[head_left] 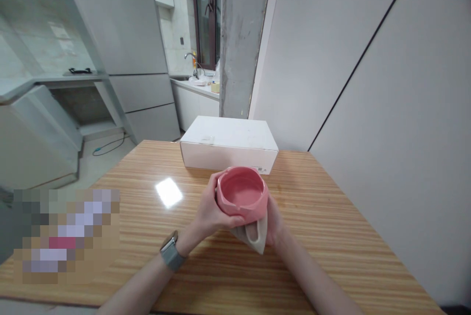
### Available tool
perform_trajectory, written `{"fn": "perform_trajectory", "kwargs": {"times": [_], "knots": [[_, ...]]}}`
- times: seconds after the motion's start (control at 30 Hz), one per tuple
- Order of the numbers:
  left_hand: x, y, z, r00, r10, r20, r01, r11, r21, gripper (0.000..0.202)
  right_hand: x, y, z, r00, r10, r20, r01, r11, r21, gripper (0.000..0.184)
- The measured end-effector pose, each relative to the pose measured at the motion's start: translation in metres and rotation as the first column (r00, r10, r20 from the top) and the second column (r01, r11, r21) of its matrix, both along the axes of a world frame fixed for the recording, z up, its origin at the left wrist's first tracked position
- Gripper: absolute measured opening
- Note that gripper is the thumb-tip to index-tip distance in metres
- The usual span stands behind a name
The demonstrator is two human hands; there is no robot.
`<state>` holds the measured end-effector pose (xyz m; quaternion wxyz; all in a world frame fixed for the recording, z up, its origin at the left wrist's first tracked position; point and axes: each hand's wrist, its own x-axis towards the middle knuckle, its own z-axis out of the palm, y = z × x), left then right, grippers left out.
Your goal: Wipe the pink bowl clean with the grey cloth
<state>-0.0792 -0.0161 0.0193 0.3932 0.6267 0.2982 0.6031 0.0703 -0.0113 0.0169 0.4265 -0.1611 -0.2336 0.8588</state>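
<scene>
Even, bright indoor light is seen; a white glare patch (pixel 169 192) is thrown on the table (pixel 331 217). Lines are bowed toward the edges; lower left is pixelated.

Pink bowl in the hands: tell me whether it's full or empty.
Empty. The pink bowl is tilted toward the camera, and its bare pink inside shows, with nothing in it. Both hands, left hand and right hand, hold it above the table.

Pink bowl (pixel 242 193), tilted, empty, on cream base, above wooden table (pixel 331 236)
</scene>
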Motion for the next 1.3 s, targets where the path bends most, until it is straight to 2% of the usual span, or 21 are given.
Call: {"fn": "perform_trajectory", "kwargs": {"times": [0.1, 0.23, 0.37, 0.5, 0.7, 0.9, 1.1, 1.2, 1.3], "knots": [[0.002, 0.001, -0.008, 0.994, 0.005, -0.108, -0.001, 0.999, 0.036, 0.111, 0.0, -0.005, 0.002, 0.994, -0.066, -0.082, 0.062, 0.997, -0.049, 0.038], [0.002, 0.003, -0.011, 0.977, 0.027, -0.21, -0.012, 0.997, 0.072, 0.126, 0.004, -0.007, 0.006, 0.994, -0.079, -0.073, 0.072, 0.994, -0.086, 0.04], [0.0, 0.005, -0.01, 0.945, 0.11, -0.309, -0.054, 0.982, 0.182, 0.12, 0.005, -0.006, 0.004, 0.995, -0.069, -0.073, 0.066, 0.997, -0.038, 0.047], [-0.002, 0.006, -0.01, 0.929, 0.167, -0.33, -0.094, 0.97, 0.226, 0.129, 0.005, -0.006, 0.002, 0.996, -0.054, -0.071, 0.053, 0.999, -0.015, 0.051], [-0.007, 0.006, -0.005, 0.904, 0.264, -0.336, -0.181, 0.949, 0.259, 0.115, 0.003, -0.003, 0.004, 0.992, -0.108, -0.059, 0.106, 0.994, -0.033, 0.042], [-0.009, 0.007, -0.001, 0.848, 0.343, -0.404, -0.178, 0.903, 0.392, 0.117, 0.006, 0.005, 0.004, 0.992, -0.123, -0.018, 0.122, 0.992, -0.035, 0.033], [-0.008, 0.006, -0.003, 0.837, 0.313, -0.45, -0.122, 0.907, 0.404, 0.12, 0.014, 0.009, 0.004, 0.988, -0.152, 0.023, 0.154, 0.986, -0.071, 0.03], [-0.003, 0.002, -0.006, 0.845, 0.288, -0.451, -0.099, 0.913, 0.397, 0.12, 0.016, 0.009, 0.0, 0.993, -0.111, 0.035, 0.113, 0.991, -0.07, 0.034], [0.003, -0.002, -0.007, 0.849, 0.296, -0.437, -0.08, 0.891, 0.448, 0.121, 0.013, 0.005, -0.004, 0.997, -0.066, 0.038, 0.068, 0.996, -0.06, 0.042]]}}
